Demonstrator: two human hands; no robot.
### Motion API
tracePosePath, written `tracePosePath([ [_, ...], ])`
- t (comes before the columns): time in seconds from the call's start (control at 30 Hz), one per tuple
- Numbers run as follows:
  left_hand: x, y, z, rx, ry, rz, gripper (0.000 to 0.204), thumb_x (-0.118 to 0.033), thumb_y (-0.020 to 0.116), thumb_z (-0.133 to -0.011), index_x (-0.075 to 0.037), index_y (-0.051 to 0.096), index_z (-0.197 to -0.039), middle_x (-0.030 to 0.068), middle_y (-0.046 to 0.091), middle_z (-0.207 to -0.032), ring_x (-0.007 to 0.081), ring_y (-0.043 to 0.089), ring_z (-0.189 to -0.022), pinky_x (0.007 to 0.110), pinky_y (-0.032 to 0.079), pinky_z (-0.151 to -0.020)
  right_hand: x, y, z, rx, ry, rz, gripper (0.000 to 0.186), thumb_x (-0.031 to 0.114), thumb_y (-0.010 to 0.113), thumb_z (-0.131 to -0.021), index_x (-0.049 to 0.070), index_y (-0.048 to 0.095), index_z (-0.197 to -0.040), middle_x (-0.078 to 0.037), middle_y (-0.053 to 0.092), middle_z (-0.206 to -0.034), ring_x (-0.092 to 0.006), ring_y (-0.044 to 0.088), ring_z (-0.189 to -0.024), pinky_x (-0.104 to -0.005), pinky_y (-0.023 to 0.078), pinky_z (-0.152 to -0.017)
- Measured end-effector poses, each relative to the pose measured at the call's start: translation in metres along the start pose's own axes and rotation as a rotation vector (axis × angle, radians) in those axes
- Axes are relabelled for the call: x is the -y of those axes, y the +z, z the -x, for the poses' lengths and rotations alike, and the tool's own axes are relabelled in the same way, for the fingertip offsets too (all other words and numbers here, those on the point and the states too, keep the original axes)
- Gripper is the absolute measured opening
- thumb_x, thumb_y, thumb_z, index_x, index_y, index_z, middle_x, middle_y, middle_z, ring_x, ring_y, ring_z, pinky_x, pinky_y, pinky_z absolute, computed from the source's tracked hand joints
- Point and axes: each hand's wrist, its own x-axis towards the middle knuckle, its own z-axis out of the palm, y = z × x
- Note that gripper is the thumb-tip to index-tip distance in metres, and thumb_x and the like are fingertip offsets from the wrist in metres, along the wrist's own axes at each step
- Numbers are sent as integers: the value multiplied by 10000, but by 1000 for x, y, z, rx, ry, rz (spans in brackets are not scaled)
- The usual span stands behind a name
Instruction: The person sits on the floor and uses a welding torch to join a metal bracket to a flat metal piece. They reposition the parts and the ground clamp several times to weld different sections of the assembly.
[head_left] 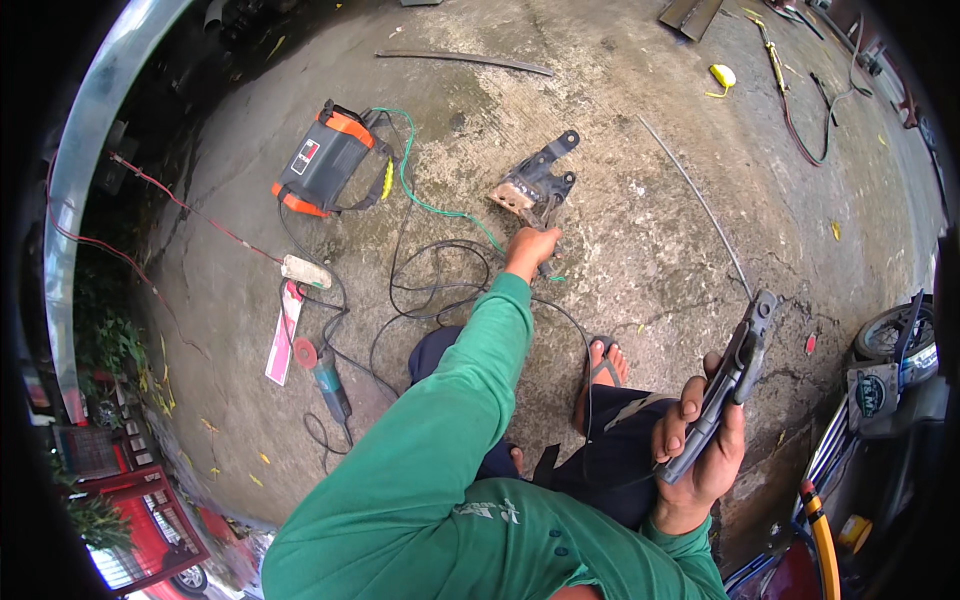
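Observation:
My left hand (pixel 532 250) grips a dark handled piece (pixel 543 215), possibly a clamp, at the lower end of a black metal bracket (pixel 550 160) with a rusty plate, lying on the concrete. Much of what it grips is hidden under my fingers. My right hand (pixel 700 440) holds a grey metal tool (pixel 740 355) with a jointed head, raised at the lower right. A long thin rod (pixel 690 188) runs up-left from that head; whether it is clamped there I cannot tell. A green wire (pixel 445 212) and black cables (pixel 415 282) lie around my left hand.
A black-orange machine (pixel 328 158) sits upper left. An angle grinder (pixel 330 385), pink-white strip (pixel 282 340) and pale cylinder (pixel 306 271) lie left. A flat bar (pixel 460 61), yellow tape measure (pixel 722 78) and torch (pixel 773 60) are farther back. Motorcycle parts (pixel 890 370) crowd the right edge.

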Motion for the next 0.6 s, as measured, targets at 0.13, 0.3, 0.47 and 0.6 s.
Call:
tracePosePath([
  [0.13, 6, -5, -5, 87, -36, 139, 500, -342, 675, -885, 63, 654, -1179, 196, 703, -1018, 365, 710, -865, 555, 577, -780, 3, -1, 2, -7, 10, -12, 554, 332, 399, -1097, -33, 338, -1510, -151, 534, -934, -243, 628, -579, -383, 562, -466],
  [0.3, 7, -15, 6, 90, -28, 219, 467, -322, 640, -905, 84, 654, -1137, 193, 697, -1002, 355, 710, -869, 558, 586, -751, 5, -3, 2, 9, 7, -26, 561, 345, 402, -1100, -27, 334, -1514, -157, 543, -930, -251, 632, -581, -388, 567, -470],
  [0.47, 8, -28, 12, 137, -55, 320, 478, -271, 642, -903, 104, 607, -1198, 207, 646, -1094, 390, 688, -915, 593, 585, -763, 5, -2, 1, -16, 23, -38, 562, 337, 416, -1097, -32, 330, -1512, -155, 539, -921, -254, 636, -579, -392, 570, -471],
  [0.6, 34, -56, -7, 181, -83, 369, 432, -237, 658, -883, 77, 620, -1179, 180, 620, -1086, 410, 667, -935, 600, 578, -782, 5, -1, 2, -6, 17, -46, 566, 335, 422, -1094, -42, 332, -1506, -151, 536, -915, -253, 633, -566, -389, 567, -461],
])
